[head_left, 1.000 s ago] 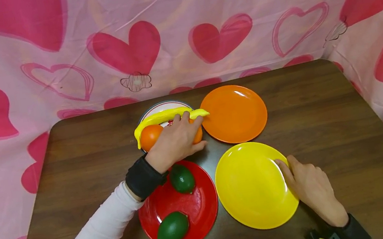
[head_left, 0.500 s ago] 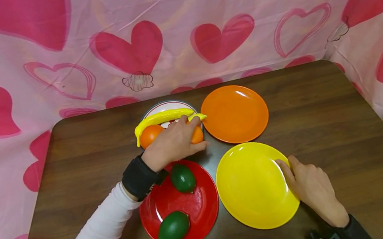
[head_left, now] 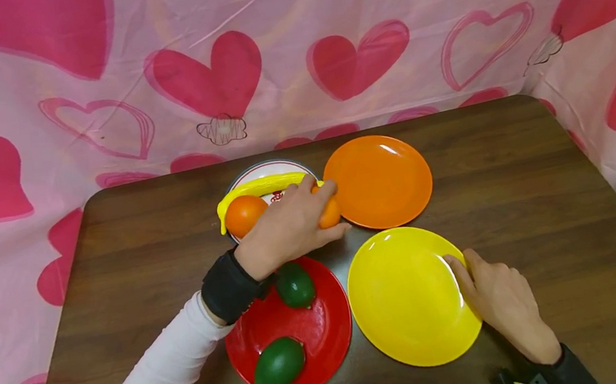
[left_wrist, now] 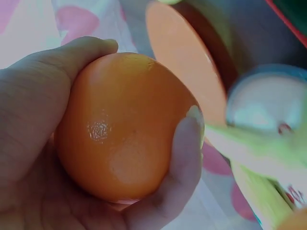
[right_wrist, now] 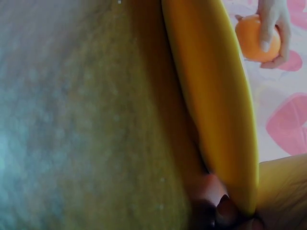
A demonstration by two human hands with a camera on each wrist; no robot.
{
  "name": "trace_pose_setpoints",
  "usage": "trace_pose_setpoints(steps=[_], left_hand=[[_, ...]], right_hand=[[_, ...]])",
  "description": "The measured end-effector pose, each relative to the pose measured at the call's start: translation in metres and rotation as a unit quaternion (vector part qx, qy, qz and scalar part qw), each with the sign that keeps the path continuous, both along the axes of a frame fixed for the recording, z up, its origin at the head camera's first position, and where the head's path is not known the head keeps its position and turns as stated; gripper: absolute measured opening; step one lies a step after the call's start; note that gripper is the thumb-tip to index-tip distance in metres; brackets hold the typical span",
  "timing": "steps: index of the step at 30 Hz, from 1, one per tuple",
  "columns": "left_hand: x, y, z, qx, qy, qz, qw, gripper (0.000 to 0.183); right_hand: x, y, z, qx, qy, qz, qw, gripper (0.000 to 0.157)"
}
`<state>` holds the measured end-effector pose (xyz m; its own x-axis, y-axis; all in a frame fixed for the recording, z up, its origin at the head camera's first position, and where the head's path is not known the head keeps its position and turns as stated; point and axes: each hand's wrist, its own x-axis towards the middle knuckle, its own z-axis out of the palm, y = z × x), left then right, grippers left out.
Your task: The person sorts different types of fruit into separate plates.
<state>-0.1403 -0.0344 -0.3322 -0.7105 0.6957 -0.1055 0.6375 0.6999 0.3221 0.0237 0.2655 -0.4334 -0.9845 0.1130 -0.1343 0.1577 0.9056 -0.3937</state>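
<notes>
My left hand (head_left: pixel 291 220) grips an orange (left_wrist: pixel 127 127), its thumb and fingers curled round the fruit. In the head view it overlaps the right side of a white plate (head_left: pixel 258 172) with a coloured rim. A second orange (head_left: pixel 245 216) and a yellow banana (head_left: pixel 260 185) lie on that plate; the hand hides part of the banana. My right hand (head_left: pixel 503 296) holds the right rim of a yellow plate (head_left: pixel 409 295), thumb on top and fingers tucked below the edge. The right wrist view catches this plate (right_wrist: pixel 216 96) edge-on.
An orange plate (head_left: pixel 379 182) lies right of the white one. Nearer me, a red plate (head_left: pixel 329 351) bears two dark green fruits, one small (head_left: pixel 295 286) and one larger (head_left: pixel 279 364). The brown wooden table (head_left: pixel 568 216) meets a pink heart-patterned cloth (head_left: pixel 271 2) behind.
My left hand has shifted slightly right with the orange in its grip, which now stands away from the white plate's middle. The right hand stays on the yellow plate.
</notes>
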Motion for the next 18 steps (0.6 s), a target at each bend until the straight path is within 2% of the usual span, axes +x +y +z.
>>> trace_pose_setpoints(steps=[4,9,14,18], left_hand=[[0.013,0.016,0.001,0.001,0.018,-0.054,0.9984,0.069],[0.033,0.037,0.002,-0.007,0.041,-0.118,0.9922,0.067],[0.049,0.061,0.001,-0.025,0.062,-0.166,0.9838,0.066],[0.059,0.079,-0.005,-0.042,0.068,-0.197,0.9772,0.067]], right_hand=[[0.000,0.000,0.001,-0.001,-0.014,-0.005,1.000,0.054],[0.001,0.000,0.002,0.001,-0.022,-0.009,1.000,0.055],[0.004,0.002,0.001,0.007,0.004,-0.003,1.000,0.049],[0.005,0.003,-0.001,0.013,0.022,0.002,1.000,0.045]])
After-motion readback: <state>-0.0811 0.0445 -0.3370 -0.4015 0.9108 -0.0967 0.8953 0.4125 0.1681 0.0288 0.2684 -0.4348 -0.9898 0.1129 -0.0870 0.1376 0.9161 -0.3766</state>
